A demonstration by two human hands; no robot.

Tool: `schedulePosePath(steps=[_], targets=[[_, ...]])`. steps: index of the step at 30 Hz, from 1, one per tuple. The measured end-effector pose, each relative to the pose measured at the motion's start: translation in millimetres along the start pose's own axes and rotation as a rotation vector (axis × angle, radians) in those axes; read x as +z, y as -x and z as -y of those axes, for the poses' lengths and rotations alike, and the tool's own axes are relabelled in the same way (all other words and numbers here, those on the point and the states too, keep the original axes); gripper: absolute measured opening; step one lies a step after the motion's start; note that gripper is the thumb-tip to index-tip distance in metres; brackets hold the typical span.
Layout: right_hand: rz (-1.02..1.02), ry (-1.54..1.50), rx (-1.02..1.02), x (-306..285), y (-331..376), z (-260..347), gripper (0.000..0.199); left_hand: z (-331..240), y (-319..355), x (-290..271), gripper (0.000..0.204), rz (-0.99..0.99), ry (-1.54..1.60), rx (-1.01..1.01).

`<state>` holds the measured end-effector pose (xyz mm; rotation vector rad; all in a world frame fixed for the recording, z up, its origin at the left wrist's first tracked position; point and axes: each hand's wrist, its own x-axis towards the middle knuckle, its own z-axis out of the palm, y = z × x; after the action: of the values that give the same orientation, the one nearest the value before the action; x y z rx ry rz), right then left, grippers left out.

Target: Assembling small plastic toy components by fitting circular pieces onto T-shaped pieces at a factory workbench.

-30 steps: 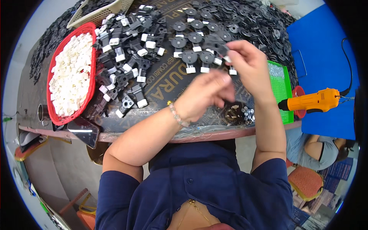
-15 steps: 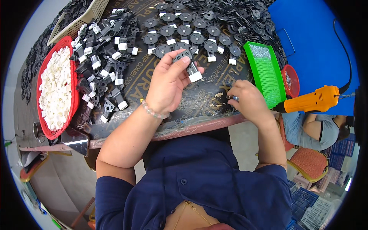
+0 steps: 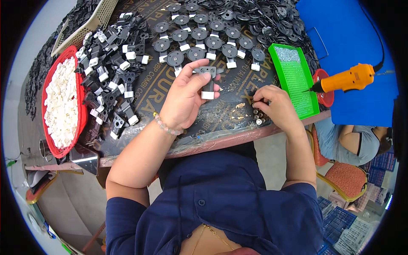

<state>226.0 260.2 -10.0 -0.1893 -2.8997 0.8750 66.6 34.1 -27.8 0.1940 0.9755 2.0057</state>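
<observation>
At the near edge of the desk [image 3: 221, 142], the right hand [image 3: 274, 106] is curled down over a small cluster of brass-coloured cylindrical inserts [image 3: 257, 115], fingertips pinched among them; whether one is already caught in that grip cannot be told. The inserts sit just inside the desk edge, so there is little room toward the person

Just to the left and slightly farther in, the left hand [image 3: 185, 97] has its grip closed on a grey T-shaped plastic bracket [image 3: 208, 78] with a white block at its lower end. The bracket's long axis runs roughly near to far, crossbar away from the person, white end toward the right hand. The two hands are near but apart, with bare desk between them

Right of the right hand lies a green screw tray [image 3: 295, 80], with an orange electric screwdriver [image 3: 350, 78] beyond it. Left of the left hand is a heap of black-and-white brackets [image 3: 110, 80] and a red basket of white blocks [image 3: 63, 106]. Farther off stand rows of black disc assemblies [image 3: 204, 36]
</observation>
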Motion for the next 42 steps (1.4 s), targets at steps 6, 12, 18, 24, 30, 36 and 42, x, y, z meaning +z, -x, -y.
schedulePosePath(steps=[6, 12, 18, 24, 30, 36, 42], targets=[[0.022, -0.149, 0.198, -10.6, -10.3, 7.8, 0.014, 2.3, 2.9, 8.6, 0.055, 0.030, -0.090, 0.019], [-0.094, -0.391, -0.084, -4.6, -41.1, 44.0, 0.007, 8.5, 1.4, 3.8, 0.052, 0.101, -0.251, 0.012], [-0.044, -0.298, -0.263, 13.4, -72.4, 52.6, 0.011, 11.6, -0.9, 0.0, 0.051, 0.116, -0.212, 0.035], [-0.446, 0.007, -0.142, -12.5, -105.5, 14.4, 0.020, 5.1, -0.5, 2.2, 0.039, 0.039, -0.021, -0.080], [-0.383, 0.802, 0.120, -20.9, -141.0, -39.8, 0.018, 1.4, -3.8, 1.1, 0.031, -0.006, -0.065, -0.077], [-0.211, 0.952, 0.260, -15.8, -174.4, -72.6, 0.017, 5.6, -9.9, -2.8, 0.029, -0.001, -0.065, -0.106], [-0.259, 0.765, 0.292, -34.4, -164.4, -58.0, 0.021, -3.0, -9.9, -6.1, 0.027, -0.024, -0.062, -0.026]])
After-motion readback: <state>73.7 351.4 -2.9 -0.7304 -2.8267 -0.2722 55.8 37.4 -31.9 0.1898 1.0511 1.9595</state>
